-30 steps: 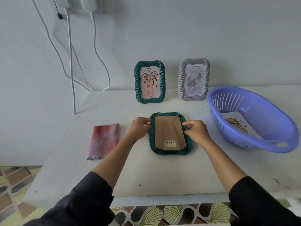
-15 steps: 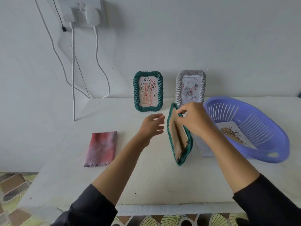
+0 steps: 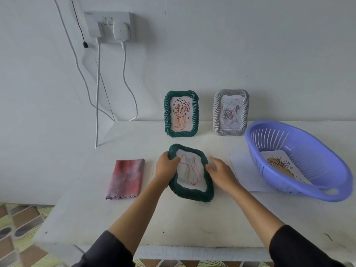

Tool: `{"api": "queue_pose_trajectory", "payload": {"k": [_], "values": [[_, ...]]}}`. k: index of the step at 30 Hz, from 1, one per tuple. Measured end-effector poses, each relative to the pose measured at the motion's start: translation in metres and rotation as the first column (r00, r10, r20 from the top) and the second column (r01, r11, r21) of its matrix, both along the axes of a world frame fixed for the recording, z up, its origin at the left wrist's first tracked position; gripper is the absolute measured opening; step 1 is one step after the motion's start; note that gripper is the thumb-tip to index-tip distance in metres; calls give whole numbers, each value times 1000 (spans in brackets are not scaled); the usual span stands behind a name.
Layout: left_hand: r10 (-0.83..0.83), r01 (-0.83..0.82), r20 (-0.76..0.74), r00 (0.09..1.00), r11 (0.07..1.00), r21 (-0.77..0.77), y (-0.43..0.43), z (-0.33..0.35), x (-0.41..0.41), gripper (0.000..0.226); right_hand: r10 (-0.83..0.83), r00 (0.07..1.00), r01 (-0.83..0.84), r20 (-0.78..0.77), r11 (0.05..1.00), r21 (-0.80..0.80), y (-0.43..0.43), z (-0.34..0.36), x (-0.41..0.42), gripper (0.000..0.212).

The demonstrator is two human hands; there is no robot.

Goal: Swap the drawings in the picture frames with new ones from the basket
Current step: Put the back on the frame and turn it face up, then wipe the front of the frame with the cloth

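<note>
Left hand (image 3: 166,166) gripped the green frame (image 3: 190,173) face-up left of the basket (image 3: 300,160); right hand (image 3: 219,171) lay spread, touching its edge. Best to stand it gently, both hands steadying.

A folded cloth of mottled red and purple fabric with a zigzag hem (image 3: 126,179) lies flat on the white tabletop (image 3: 173,224), left of where the grip is. Up on the wall beyond it, a white double wall socket (image 3: 109,27) holds white plugs, whose white cables (image 3: 98,89) hang down toward the tabletop's back edge.
</note>
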State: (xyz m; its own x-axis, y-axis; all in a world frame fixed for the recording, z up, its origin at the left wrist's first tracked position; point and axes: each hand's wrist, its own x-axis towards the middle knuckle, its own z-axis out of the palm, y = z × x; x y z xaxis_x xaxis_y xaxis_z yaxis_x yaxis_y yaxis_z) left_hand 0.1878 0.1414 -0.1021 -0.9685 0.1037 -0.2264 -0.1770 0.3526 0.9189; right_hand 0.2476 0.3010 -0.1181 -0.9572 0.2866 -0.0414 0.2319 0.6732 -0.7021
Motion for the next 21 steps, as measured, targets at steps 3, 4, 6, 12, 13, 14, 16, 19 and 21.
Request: {"api": "queue_pose_trajectory", "payload": {"k": [3,4,6,12,13,14,16,19,21], "values": [[-17,7,-46,999,979,-205,2,-15,0,30,26,1000,-26,-2,997,74,-2,-18,2,46],[-29,11,-63,998,963,-269,2,-18,0,32,21,1000,-22,4,994,106,-2,-22,2,49],[-74,30,-102,992,923,-383,3,-23,2,32,10,1000,-11,10,988,157,-1,-29,1,52],[-181,19,-235,955,828,-560,4,-40,4,42,2,1000,-2,-2,965,262,-3,-37,0,53],[-183,16,-239,954,823,-567,5,-41,4,42,1,1000,0,-1,963,271,-3,-37,0,53],[-188,17,-243,952,821,-571,5,-40,4,42,2,1000,-2,1,961,277,-3,-38,0,53],[-188,1,-266,945,819,-574,1,-36,3,43,5,1000,-5,3,959,285,-2,-38,0,53],[-21,-222,-366,930,763,-608,-20,-28,-6,56,6,1000,-7,5,960,279,-1,-38,0,53],[163,-356,-340,926,676,-645,-44,-25,-16,72,6,1000,-6,2,961,276,-2,-39,-1,53]]}}
